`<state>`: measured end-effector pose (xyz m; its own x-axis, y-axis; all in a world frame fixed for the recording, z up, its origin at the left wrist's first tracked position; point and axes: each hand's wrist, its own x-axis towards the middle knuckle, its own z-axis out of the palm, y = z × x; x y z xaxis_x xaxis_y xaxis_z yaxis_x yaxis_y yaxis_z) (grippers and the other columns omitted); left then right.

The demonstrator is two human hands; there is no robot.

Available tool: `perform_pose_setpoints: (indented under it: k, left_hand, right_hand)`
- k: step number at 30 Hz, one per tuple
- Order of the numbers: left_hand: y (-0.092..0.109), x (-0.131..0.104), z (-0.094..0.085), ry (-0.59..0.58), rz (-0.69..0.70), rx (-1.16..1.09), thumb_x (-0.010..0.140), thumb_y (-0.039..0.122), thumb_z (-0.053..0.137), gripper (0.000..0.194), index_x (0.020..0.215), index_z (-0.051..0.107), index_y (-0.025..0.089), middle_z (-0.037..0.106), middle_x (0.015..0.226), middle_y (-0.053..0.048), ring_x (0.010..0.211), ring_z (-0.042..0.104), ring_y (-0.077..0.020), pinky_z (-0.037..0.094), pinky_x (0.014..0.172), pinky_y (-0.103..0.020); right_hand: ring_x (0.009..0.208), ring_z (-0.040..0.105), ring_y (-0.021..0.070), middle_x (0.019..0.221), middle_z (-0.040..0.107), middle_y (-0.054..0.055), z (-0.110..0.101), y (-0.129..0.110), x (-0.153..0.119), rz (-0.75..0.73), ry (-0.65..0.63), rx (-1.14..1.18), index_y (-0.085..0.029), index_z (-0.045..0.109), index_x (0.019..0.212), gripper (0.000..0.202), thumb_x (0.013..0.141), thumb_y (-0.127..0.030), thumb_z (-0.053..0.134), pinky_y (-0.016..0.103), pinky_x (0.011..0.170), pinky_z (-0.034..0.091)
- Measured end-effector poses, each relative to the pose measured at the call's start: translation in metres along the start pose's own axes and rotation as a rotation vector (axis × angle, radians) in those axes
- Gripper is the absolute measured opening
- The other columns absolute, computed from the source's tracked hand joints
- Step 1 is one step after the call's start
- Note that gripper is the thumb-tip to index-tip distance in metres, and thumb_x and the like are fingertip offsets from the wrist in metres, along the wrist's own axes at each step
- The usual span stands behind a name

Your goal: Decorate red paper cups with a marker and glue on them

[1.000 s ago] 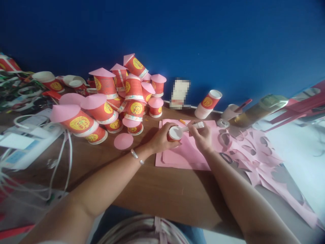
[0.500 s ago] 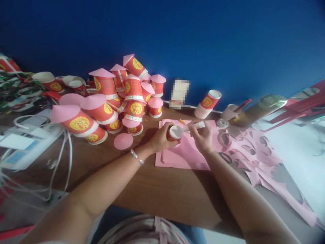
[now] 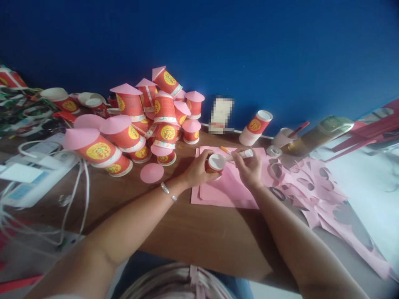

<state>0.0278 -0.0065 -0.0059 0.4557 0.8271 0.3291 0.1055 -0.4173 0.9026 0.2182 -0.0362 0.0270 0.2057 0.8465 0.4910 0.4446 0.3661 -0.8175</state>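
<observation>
My left hand (image 3: 198, 170) is wrapped round the side of a red paper cup (image 3: 215, 165) with yellow print, its white round end facing up. My right hand (image 3: 250, 168) grips a slim white glue tube (image 3: 243, 154), whose narrow end points left and meets the cup's edge or lies very close to it. Both hands are above a stack of pink paper sheets (image 3: 224, 195) on the brown table. To the left of my left hand lies a pink paper disc (image 3: 152, 172).
Red cups with pink paper cones (image 3: 124, 99) are piled at left. Behind my right hand stands a cup stack (image 3: 255, 126). A tape roll (image 3: 274, 151), a bottle (image 3: 321, 135) and pink paper scraps (image 3: 311, 187) are at right. White cables (image 3: 85, 187) hang over a power strip at far left.
Almost nothing differs. The glue tube has shifted very slightly at the cup's edge, and the whole view has moved a few pixels; both hands keep their holds.
</observation>
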Motion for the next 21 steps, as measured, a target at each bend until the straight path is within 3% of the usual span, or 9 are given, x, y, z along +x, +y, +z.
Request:
perform_pose_setpoints:
  k: [8,21]
  left_hand:
    - [-0.002,-0.0001,0.0014,0.006,0.002,-0.001,0.071,0.03,0.085,0.057,0.115,0.05,0.022,0.066,0.108,-0.006,0.095,0.067,-0.0217,0.055,0.085,-0.037]
    - [0.0026,0.0008,-0.0005,-0.009,0.038,-0.005,0.075,0.029,0.082,0.048,0.113,0.053,0.021,0.064,0.106,-0.005,0.095,0.064,-0.021,0.053,0.087,-0.037]
  right_hand:
    - [0.053,0.05,0.0113,0.068,0.064,0.0,-0.0011,-0.0065,-0.0009,-0.085,-0.053,-0.051,-0.022,0.061,0.079,0.018,0.088,-0.037,0.067,0.025,0.048,0.04]
    - [0.056,0.052,0.012,0.067,0.063,0.0,-0.0035,-0.0025,0.0022,-0.036,-0.063,-0.035,-0.022,0.061,0.075,0.016,0.085,-0.034,0.065,0.025,0.049,0.042]
